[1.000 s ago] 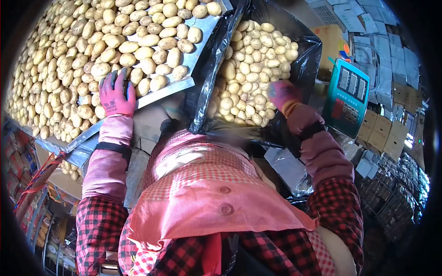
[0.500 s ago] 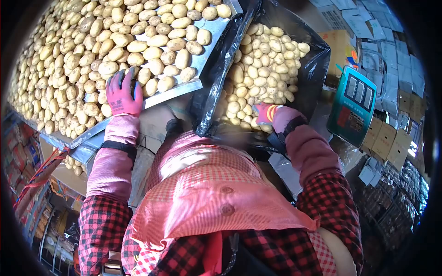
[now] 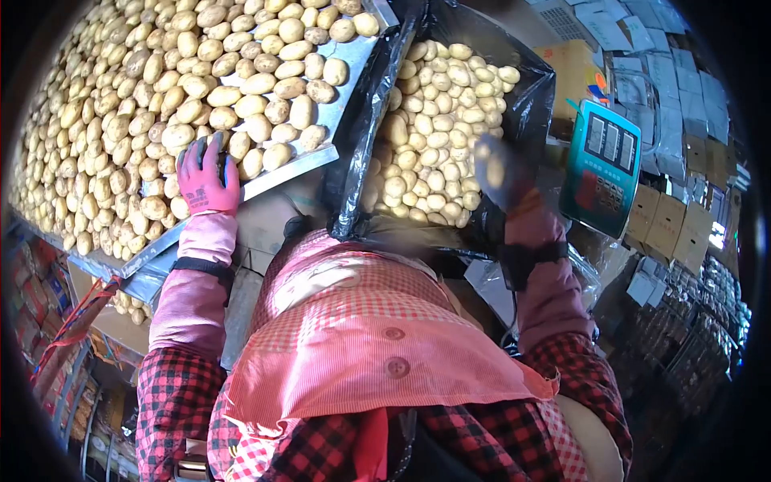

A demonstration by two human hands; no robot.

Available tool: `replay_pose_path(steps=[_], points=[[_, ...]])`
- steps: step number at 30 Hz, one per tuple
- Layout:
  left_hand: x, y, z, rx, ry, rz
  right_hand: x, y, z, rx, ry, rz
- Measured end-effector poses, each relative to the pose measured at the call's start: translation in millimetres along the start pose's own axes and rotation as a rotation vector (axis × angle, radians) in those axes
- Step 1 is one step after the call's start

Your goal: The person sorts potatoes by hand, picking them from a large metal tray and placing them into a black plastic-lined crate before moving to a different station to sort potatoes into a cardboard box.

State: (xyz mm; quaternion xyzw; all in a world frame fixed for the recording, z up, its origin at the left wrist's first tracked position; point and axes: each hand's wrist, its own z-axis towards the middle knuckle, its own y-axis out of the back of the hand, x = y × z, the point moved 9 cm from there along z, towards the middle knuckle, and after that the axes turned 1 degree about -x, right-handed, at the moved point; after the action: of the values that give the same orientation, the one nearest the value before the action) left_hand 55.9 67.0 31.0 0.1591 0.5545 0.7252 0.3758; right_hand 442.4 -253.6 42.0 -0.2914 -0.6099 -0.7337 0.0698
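Observation:
My left hand [image 3: 209, 177], in a pink glove with dark fingertips, rests with spread fingers on potatoes [image 3: 178, 136] near the edge of the metal table [image 3: 289, 168]. Beside that table stands a box lined with a black plastic bag [image 3: 526, 96], with many smaller potatoes [image 3: 438, 140] inside. Over the right side of the box is my right hand [image 3: 502, 173], blurred by motion. Its dark palm side shows, with a pale brown oval, apparently a potato, in its grasp.
A teal digital scale [image 3: 602, 169] stands right of the box. Behind it are a cardboard box [image 3: 566, 76] and stacks of flattened cartons [image 3: 671, 88]. Closed cartons [image 3: 666, 229] sit farther right. A red strap [image 3: 68, 325] hangs by a pole at the left.
My right hand has lifted off the potatoes at the box's near side and moved right, turning its palm into view. My left hand stays at the table edge. The whole view has shifted slightly.

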Motion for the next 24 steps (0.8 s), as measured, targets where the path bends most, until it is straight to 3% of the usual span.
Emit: replay_pose_path(steps=[2, 3, 5, 7, 11, 12, 14, 15, 18, 22, 24], points=[[2.7, -3.0, -0.9, -0.01, -0.022, -0.005, 63.1, 14.5, 43.8, -0.046, 0.217, -0.465], [2.7, -3.4, -1.4, -0.011, -0.031, -0.005, 128.5, 30.9, 75.9, -0.019, 0.387, -0.593], [0.6, -1.1, -1.3, -0.011, -0.032, -0.006, 162.8, 48.7, 87.8, -0.038, 0.473, -0.521], [-1.5, -0.7, 1.1, -0.012, -0.03, -0.002, 99.2, 52.9, 75.6, -0.071, 0.236, -0.281], [-3.2, 2.9, -0.3, 0.001, 0.007, 0.022, -134.4, -0.1, -7.1, -0.045, -0.717, 0.159], [-3.8, 3.1, 0.4, 0.003, 0.014, 0.025, -157.2, -16.7, -23.4, 0.037, -0.772, 0.134], [-1.9, 0.9, 0.8, 0.008, 0.01, 0.02, -87.2, -13.0, -6.5, 0.111, -0.506, -0.349], [-2.3, 0.6, 0.7, 0.015, 0.01, 0.021, -86.0, -32.9, -2.4, 0.314, -0.576, -0.511], [-3.4, -0.6, 0.1, 0.017, 0.008, 0.029, -72.0, -47.4, 8.1, 0.395, -0.573, -0.742], [-4.6, 0.7, 0.7, 0.009, -0.012, 0.023, -72.6, -24.4, 7.3, 0.268, -0.755, -0.403], [-6.9, 3.7, 1.6, 0.028, 0.013, 0.037, -54.3, -16.5, 12.8, 0.109, -0.613, -0.198]])
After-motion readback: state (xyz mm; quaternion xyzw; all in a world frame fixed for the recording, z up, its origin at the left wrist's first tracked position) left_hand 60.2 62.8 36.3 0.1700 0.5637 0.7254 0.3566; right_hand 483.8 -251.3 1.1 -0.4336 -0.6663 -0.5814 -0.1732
